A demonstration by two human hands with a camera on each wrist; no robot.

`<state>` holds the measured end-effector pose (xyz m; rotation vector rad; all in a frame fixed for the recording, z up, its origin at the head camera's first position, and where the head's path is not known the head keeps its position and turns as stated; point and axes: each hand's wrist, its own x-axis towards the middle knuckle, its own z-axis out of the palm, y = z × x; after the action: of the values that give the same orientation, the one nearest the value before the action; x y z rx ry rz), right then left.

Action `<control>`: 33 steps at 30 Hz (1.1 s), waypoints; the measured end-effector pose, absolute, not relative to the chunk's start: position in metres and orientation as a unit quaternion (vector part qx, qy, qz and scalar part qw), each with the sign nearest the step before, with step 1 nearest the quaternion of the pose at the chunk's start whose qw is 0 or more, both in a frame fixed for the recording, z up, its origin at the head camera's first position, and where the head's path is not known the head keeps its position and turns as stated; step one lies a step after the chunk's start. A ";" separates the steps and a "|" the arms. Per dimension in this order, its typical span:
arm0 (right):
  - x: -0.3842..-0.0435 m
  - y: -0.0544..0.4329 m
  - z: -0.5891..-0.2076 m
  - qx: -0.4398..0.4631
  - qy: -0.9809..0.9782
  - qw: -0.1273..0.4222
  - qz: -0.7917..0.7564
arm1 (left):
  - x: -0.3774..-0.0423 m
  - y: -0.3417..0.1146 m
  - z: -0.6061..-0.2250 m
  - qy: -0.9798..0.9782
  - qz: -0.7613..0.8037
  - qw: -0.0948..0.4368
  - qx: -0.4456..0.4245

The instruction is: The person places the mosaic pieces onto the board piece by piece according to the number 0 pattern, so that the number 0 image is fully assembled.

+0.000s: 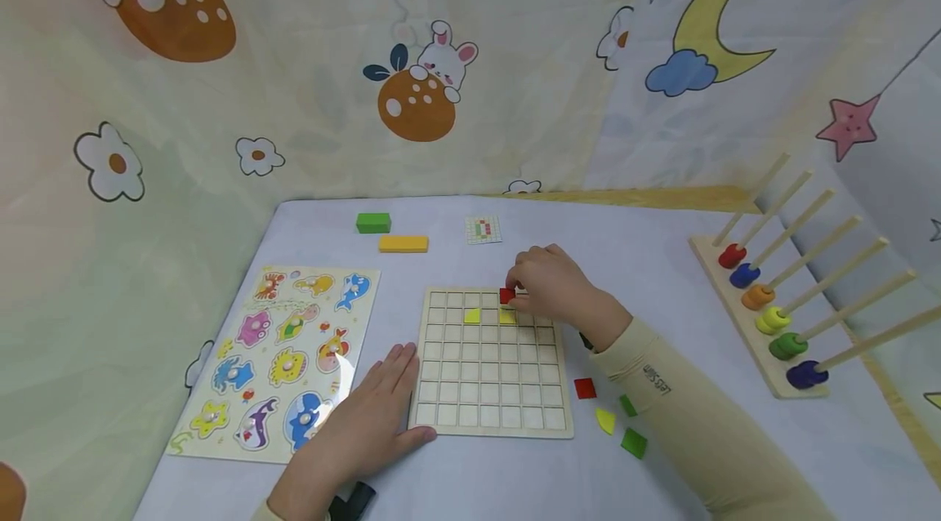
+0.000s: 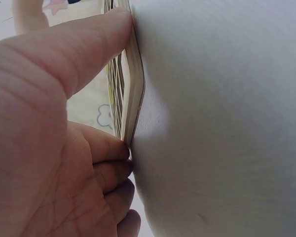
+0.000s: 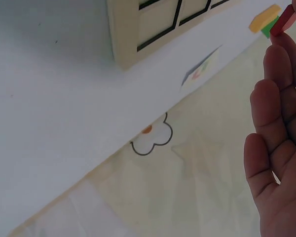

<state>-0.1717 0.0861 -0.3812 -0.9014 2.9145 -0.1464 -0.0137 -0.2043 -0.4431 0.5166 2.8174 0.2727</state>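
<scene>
A red square tile [image 3: 284, 20] is pinched between the thumb and forefinger of my right hand [image 1: 551, 286]. In the head view that hand reaches over the top row of the wooden grid board [image 1: 488, 386], right above a yellow tile [image 1: 507, 316]. Another yellow piece [image 1: 472, 316] sits in the same row, further left. My left hand [image 1: 375, 407] lies along the board's left side, fingers fairly straight. Its thumb [image 2: 96, 42] touches the board edge near the lower left corner. Beside the board's right edge are a loose red tile [image 1: 585, 388], a yellow piece [image 1: 605, 421] and green pieces [image 1: 634, 443].
An animal knob puzzle [image 1: 246, 333] lies left of the board. Behind it are a green block [image 1: 373, 223] and a yellow block [image 1: 403, 244]. A small pattern card [image 1: 483, 230] lies beyond the board. At the right stands a peg rack [image 1: 764, 333] with coloured rings.
</scene>
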 end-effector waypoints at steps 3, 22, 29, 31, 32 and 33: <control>-0.172 0.078 -0.387 -0.302 0.951 0.050 -0.046 | -0.014 -0.204 -0.443 0.970 0.095 0.137 0.175; -0.173 0.056 -0.408 -0.310 0.947 0.079 -0.036 | -0.015 -0.205 -0.444 0.970 0.092 0.135 0.181; -0.171 0.054 -0.409 -0.305 0.948 0.083 -0.030 | -0.015 -0.206 -0.444 0.970 0.091 0.132 0.181; -0.170 0.054 -0.409 -0.304 0.949 0.081 -0.031 | -0.015 -0.206 -0.444 0.970 0.090 0.132 0.181; -0.170 0.054 -0.408 -0.304 0.949 0.081 -0.031 | -0.015 -0.206 -0.444 0.970 0.090 0.132 0.180; -0.170 0.054 -0.408 -0.304 0.949 0.082 -0.030 | -0.015 -0.206 -0.444 0.970 0.091 0.132 0.181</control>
<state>-0.1700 0.0536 -0.4084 -0.9069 2.8339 -0.0906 -0.0150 -0.2060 -0.4440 0.5240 2.8165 0.2634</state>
